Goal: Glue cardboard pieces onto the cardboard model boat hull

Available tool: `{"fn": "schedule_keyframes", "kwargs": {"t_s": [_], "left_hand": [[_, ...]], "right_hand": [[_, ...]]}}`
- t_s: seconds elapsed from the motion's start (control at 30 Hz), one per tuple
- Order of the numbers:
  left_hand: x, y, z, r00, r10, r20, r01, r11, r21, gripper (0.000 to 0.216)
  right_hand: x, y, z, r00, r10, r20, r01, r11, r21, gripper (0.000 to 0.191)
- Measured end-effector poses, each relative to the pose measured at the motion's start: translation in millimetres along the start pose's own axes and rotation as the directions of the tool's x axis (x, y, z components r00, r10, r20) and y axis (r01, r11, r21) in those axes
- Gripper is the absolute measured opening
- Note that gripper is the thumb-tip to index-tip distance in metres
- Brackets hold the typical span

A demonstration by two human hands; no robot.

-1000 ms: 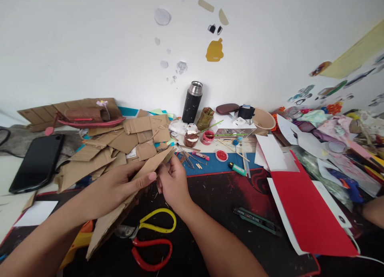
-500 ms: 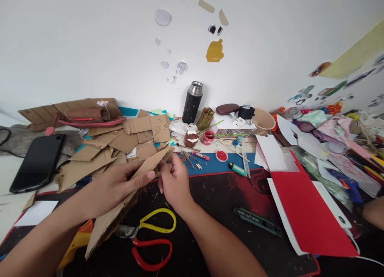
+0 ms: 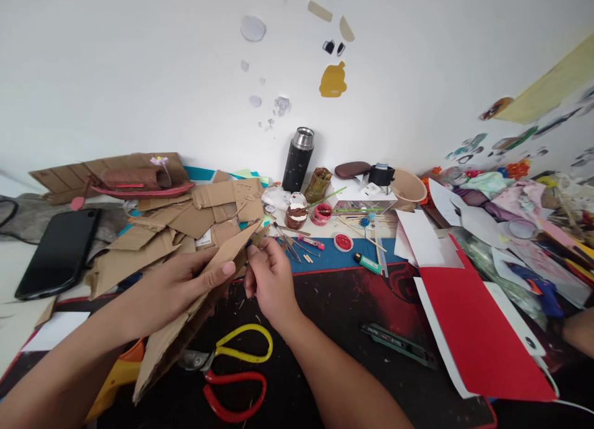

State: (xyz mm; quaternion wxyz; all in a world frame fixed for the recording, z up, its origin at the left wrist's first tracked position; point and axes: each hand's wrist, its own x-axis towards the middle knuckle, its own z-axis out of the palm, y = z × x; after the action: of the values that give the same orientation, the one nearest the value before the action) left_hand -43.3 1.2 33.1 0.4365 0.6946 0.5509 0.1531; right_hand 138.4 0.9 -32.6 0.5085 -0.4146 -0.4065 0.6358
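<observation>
A long folded piece of brown cardboard (image 3: 169,348) slants across the front of the table. My left hand (image 3: 180,286) grips it from the left, with the thumb lying over its upper edge. At the cardboard's far end, my right hand (image 3: 271,271) pinches its right-hand layer; the fingertips are partly hidden behind the fold. Below my hands lie scissors (image 3: 244,358) with one yellow and one red handle, their blades partly under the cardboard. A yellow and orange tool (image 3: 111,379) shows beneath my left forearm.
Cardboard scraps (image 3: 185,218) and a model boat (image 3: 139,184) are at the back left, near a black phone (image 3: 60,252). Paint jars (image 3: 296,215) and a black flask (image 3: 298,160) stand centrally. A utility knife (image 3: 399,344) and red paper (image 3: 477,336) lie to the right.
The cardboard's two layers have spread further apart at the far end. My left thumb has shifted slightly left, and my right hand keeps pinching near the same spot.
</observation>
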Motion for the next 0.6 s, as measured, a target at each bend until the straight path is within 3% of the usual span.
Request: {"fn": "schedule_keyframes", "kwargs": {"t_s": [0.33,0.6], "left_hand": [[-4,-10,4,0.998,-0.031,-0.052,0.026,0.995,-0.091,0.075],[-1,-11,6,0.998,0.042,-0.054,-0.042,0.999,0.005,0.074]], "right_hand": [[1,3,-1,1.000,0.008,0.013,-0.008,0.999,0.044,0.036],[1,1,0,1.000,0.002,-0.017,-0.002,1.000,-0.018,0.032]]}}
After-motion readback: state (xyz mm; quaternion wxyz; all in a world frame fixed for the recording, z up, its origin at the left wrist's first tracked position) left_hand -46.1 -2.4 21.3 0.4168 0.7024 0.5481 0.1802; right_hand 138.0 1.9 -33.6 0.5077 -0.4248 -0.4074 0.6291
